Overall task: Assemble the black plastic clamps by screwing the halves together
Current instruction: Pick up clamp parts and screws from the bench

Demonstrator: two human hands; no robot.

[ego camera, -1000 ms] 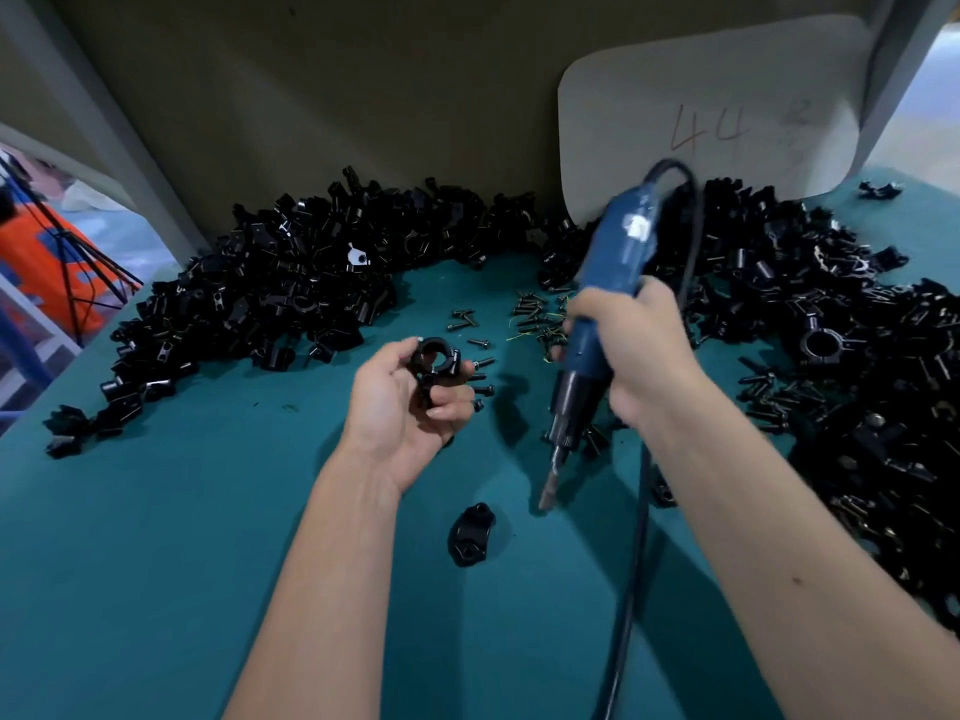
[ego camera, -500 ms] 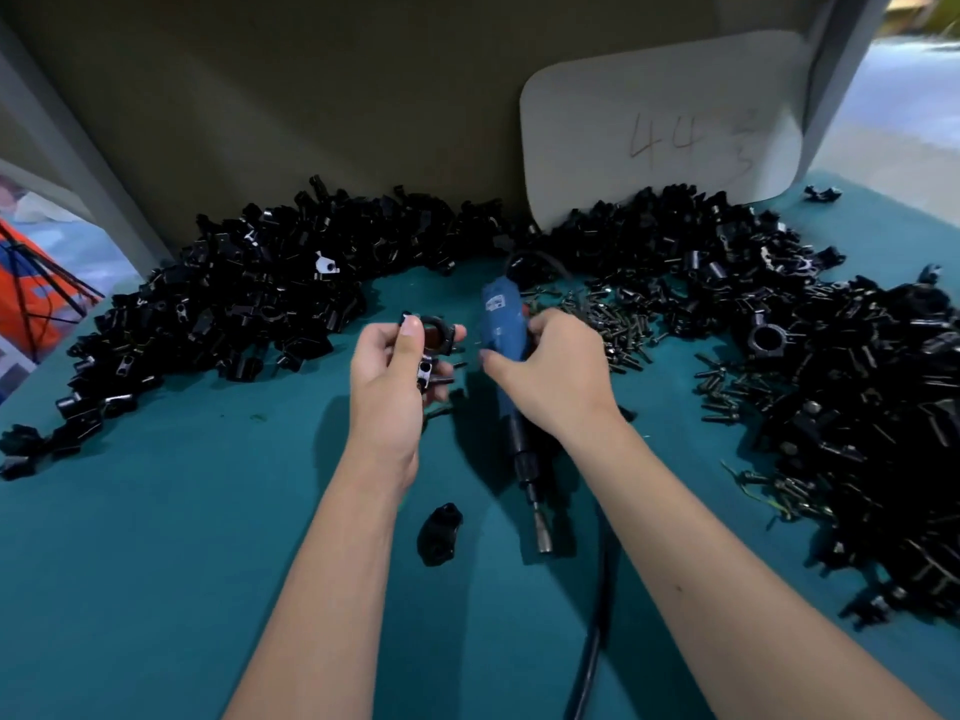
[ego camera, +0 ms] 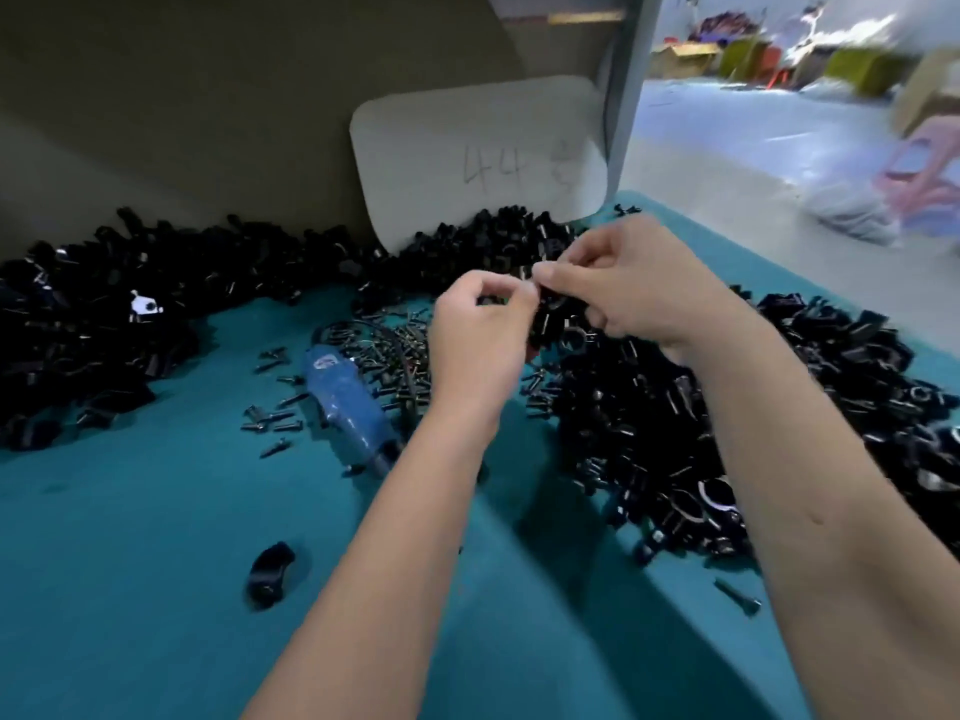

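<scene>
Blue screwdriver (ego camera: pixel 347 402): lay on teal table (ego camera: pixel 130 537), unheld. Left hand (ego camera: pixel 480 324) and right hand (ego camera: pixel 631 283): just right of it, fingers curled, together pinching black clamp (ego camera: pixel 553 317). Loose clamp half (ego camera: pixel 270 571): below screwdriver.

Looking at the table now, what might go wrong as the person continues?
1. The loose black screws scattered beside the blue electric screwdriver could roll away or be knocked off.
2. Both hands, left hand and right hand, pinch a small black clamp piece above the pile; if dropped, it gets lost there.
</scene>
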